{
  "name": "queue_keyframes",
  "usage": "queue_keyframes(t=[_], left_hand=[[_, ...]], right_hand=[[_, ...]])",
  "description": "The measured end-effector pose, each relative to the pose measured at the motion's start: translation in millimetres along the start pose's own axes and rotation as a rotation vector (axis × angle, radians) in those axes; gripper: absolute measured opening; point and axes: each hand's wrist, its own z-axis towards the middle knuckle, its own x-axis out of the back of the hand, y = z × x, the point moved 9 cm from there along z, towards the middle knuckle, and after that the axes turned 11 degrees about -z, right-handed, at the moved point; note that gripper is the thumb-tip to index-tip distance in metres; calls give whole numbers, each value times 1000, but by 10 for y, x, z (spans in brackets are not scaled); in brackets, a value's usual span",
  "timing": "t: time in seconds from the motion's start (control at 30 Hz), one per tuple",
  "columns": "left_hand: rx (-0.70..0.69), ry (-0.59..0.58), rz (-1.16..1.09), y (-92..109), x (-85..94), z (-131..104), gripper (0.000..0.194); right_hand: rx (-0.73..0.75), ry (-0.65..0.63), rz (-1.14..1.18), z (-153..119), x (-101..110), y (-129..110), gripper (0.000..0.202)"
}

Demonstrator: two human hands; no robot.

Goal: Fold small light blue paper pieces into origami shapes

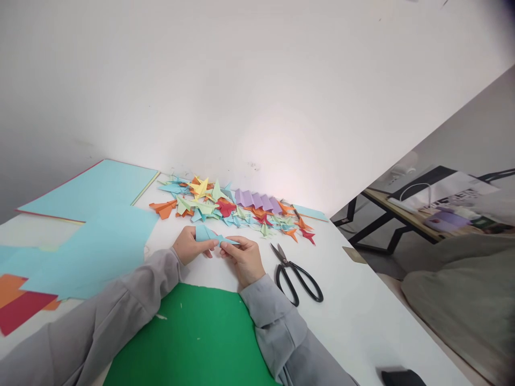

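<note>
A small piece of folded light-blue paper [206,233] is held between both hands above the white table. My left hand [190,246] pinches its left part, thumb toward me. My right hand [244,257] grips the pointed right end between thumb and fingers. Just beyond my hands lies a pile of folded paper figures [201,206] in orange, yellow, green, blue and red. A purple pleated paper strip [257,200] rests among them. Black-handled scissors [287,262] lie to the right of my right hand, blades slightly apart and pointing away.
Large light-blue sheets [108,230] spread over the left side, with red paper [26,311] and orange paper [8,289] near the edge. A green sheet [189,338] lies in front of me. The white wall [241,96] rises behind the table [341,321]. A black object [402,377] sits at the lower right.
</note>
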Motion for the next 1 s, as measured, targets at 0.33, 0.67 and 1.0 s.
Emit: queue_keyframes(t=[0.33,0.67,1.0], left_hand=[[89,-12,-44,-53,-12,-4,20],[143,-47,-89,-127,-21,7,22],[164,30,-89,-148,21,9,25]], right_hand=[[-30,-93,14,27,-53,74,23],[29,-202,-55,-21,-149,26,18],[98,-126,-72,-18,-104,-41,19]])
